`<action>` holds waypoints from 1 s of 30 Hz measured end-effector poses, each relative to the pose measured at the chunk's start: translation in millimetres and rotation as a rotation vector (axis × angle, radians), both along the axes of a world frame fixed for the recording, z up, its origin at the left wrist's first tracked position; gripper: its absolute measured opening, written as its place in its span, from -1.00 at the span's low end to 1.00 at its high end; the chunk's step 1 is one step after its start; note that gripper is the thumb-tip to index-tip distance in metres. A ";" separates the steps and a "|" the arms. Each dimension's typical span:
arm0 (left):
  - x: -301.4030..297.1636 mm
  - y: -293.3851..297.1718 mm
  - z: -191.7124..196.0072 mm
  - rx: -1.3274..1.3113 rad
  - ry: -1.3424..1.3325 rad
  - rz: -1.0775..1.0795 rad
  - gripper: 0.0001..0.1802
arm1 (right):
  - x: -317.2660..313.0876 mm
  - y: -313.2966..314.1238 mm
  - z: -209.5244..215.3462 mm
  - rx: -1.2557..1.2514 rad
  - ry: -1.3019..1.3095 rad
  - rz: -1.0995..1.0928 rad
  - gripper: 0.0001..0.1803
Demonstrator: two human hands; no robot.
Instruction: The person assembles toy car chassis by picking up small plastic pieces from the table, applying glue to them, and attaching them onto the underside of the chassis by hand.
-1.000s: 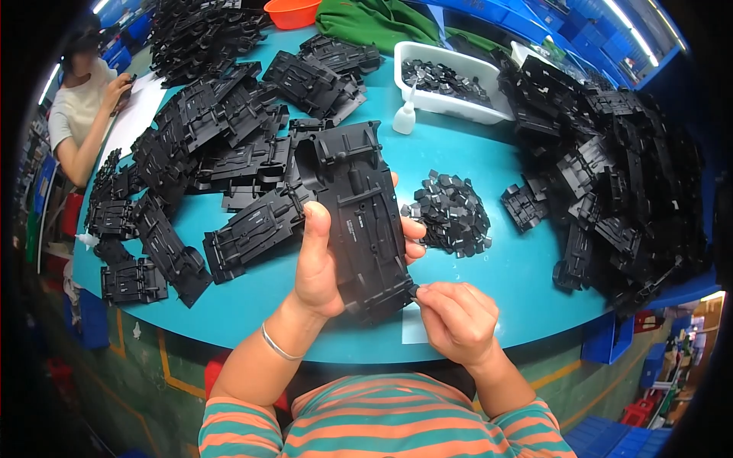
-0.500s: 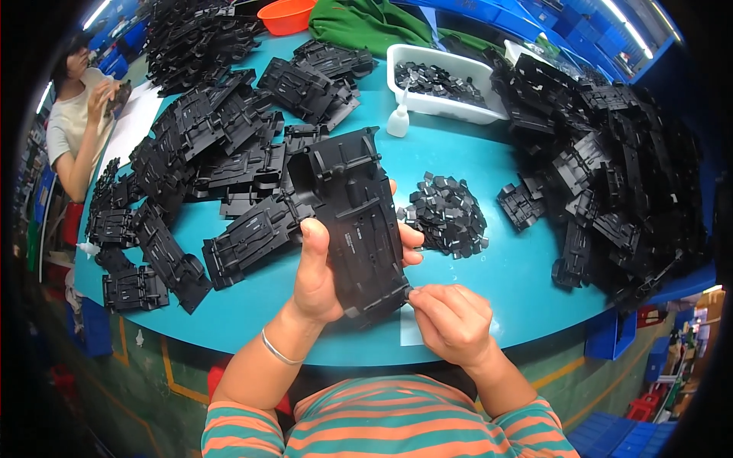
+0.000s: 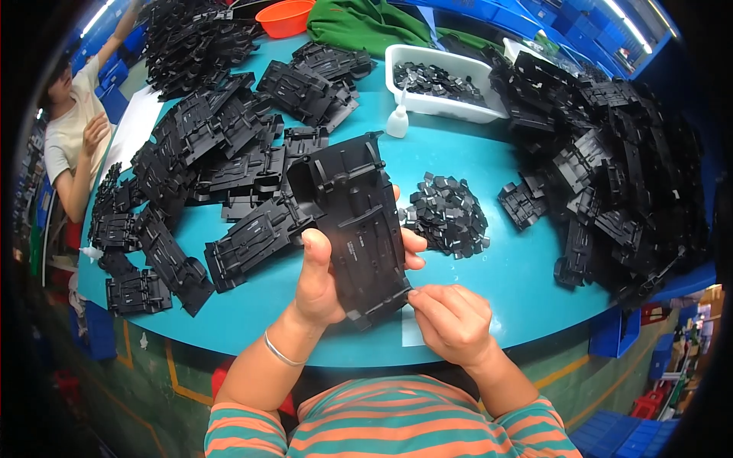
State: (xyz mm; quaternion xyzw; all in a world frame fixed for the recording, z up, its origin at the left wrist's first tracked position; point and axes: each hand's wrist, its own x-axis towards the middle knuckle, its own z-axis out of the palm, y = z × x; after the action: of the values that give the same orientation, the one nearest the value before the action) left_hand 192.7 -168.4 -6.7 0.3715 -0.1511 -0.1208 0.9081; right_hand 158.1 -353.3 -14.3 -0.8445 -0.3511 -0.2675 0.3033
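Note:
My left hand (image 3: 314, 284) is wrapped round a black moulded plastic chassis-like panel (image 3: 365, 243), thumb on the left edge and fingertips showing at the right edge. The panel is tilted, its far end raised, with ribs and bars on the face toward me. At its lower right corner, my right hand (image 3: 456, 320) is closed in a pinch. Whatever lies between those fingertips is hidden. Just beyond the panel, on the table, is a heap of small black plastic pieces (image 3: 449, 215).
Similar black panels pile up on the left (image 3: 229, 164) and right (image 3: 603, 175) of the teal table (image 3: 504, 309). A white tub (image 3: 489, 113) of small pieces and a white squeeze bottle (image 3: 397, 122) stand behind. An orange basin (image 3: 284, 19) sits farther back. Another person (image 3: 72, 137) is at far left.
My hands and the panel hold nearly the same place, the panel shifting only slightly. At the far left, the other person has raised an arm up and away.

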 end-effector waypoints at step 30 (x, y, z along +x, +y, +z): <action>56.7 169.0 34.9 0.245 0.223 0.961 -0.42 | -9.7 -97.3 -18.6 0.040 0.145 -0.330 -0.87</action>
State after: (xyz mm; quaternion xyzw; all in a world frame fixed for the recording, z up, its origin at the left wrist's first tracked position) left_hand 249.3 0.7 28.1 0.4877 0.1499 0.2548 0.8214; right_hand 148.4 -450.5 -32.9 -0.9015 -0.1799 -0.2590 0.2963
